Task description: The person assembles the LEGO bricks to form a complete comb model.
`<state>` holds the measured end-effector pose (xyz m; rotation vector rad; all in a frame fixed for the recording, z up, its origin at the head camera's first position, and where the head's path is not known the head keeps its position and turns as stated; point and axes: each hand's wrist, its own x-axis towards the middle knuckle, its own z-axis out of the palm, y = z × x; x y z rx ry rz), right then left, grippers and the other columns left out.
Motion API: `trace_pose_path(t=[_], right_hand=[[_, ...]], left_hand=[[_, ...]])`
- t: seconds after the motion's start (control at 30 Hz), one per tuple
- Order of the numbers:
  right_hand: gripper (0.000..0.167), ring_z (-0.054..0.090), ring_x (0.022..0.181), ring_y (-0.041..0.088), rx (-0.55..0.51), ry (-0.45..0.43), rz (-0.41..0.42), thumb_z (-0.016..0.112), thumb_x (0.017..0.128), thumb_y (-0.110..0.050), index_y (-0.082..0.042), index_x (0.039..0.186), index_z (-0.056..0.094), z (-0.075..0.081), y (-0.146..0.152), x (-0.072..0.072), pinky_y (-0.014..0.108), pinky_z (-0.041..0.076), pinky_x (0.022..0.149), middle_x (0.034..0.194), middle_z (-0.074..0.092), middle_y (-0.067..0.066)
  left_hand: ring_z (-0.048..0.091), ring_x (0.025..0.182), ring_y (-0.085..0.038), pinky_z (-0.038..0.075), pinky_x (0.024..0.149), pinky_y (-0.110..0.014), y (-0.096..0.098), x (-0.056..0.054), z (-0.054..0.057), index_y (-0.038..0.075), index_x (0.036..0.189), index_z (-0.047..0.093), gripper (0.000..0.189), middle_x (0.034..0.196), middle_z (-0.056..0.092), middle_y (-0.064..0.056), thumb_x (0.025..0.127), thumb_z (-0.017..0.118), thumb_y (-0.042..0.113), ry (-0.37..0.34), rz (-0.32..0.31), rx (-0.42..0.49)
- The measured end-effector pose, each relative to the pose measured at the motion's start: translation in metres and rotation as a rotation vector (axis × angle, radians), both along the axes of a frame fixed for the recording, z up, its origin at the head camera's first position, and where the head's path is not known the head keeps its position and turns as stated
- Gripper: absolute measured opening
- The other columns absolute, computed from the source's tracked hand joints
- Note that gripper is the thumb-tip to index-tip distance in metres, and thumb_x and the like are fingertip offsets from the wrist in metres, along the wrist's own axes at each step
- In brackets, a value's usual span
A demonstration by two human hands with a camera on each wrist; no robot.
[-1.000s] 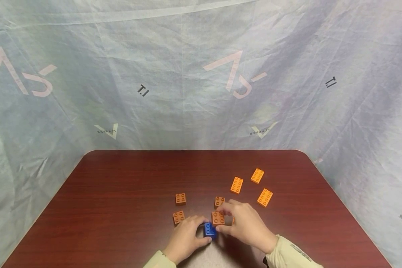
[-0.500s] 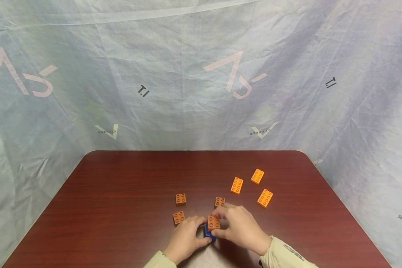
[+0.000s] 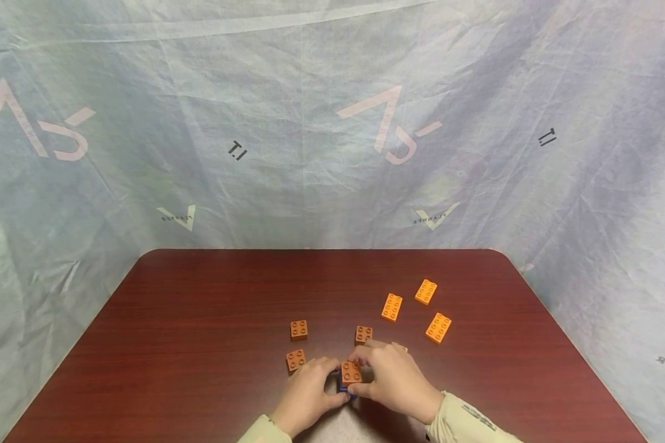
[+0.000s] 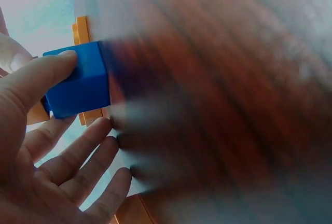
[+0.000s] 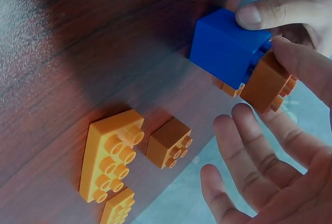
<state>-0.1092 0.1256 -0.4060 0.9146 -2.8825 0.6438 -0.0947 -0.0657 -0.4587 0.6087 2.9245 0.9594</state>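
On the near side of the wood-grain table (image 3: 227, 295), one blue toy brick (image 5: 223, 45) is pinched by the left hand (image 3: 309, 389), seemingly for steadiness, and one brown four-stud brick (image 3: 351, 373) by the right hand (image 3: 396, 376), above the blue's partly visible studs (image 5: 257, 58), apparently for alignment.

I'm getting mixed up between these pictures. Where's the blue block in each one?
Head view: the blue block is low, near the middle, mostly hidden under a brown block.
Left wrist view: the blue block is large, toward the upper left.
Right wrist view: the blue block is in the upper part, right of centre.
Shared landmark: the left hand, its thumb at the block.
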Motion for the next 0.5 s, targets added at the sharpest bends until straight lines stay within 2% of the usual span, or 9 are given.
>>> trace_pose_path(t=[0.27, 0.5], right_hand=[[0.032, 0.052, 0.068, 0.0, 0.013, -0.002, 0.017, 0.091, 0.073, -0.033, -0.018, 0.096, 0.075, -0.0009, -0.0007, -0.001, 0.033, 0.046, 0.068, 0.082, 0.06, -0.012], [0.033, 0.052, 0.067, 0.0, 0.024, -0.015, 0.025, 0.091, 0.073, -0.034, -0.018, 0.097, 0.075, -0.0008, -0.0008, -0.0023, 0.032, 0.047, 0.066, 0.082, 0.059, -0.013]], left_hand=[[0.066, 0.107, -0.028, 0.056, 0.088, -0.048, -0.0003, 0.0002, 0.0002, 0.008, 0.117, 0.071, 0.049, 0.115, 0.071, -0.008, 0.078, 0.087, 0.033, -0.012, -0.005, 0.012], [0.066, 0.104, -0.026, 0.056, 0.087, -0.046, -0.0006, -0.0007, 0.0009, 0.009, 0.114, 0.071, 0.046, 0.111, 0.072, -0.006, 0.077, 0.087, 0.031, -0.007, -0.015, 0.021]])
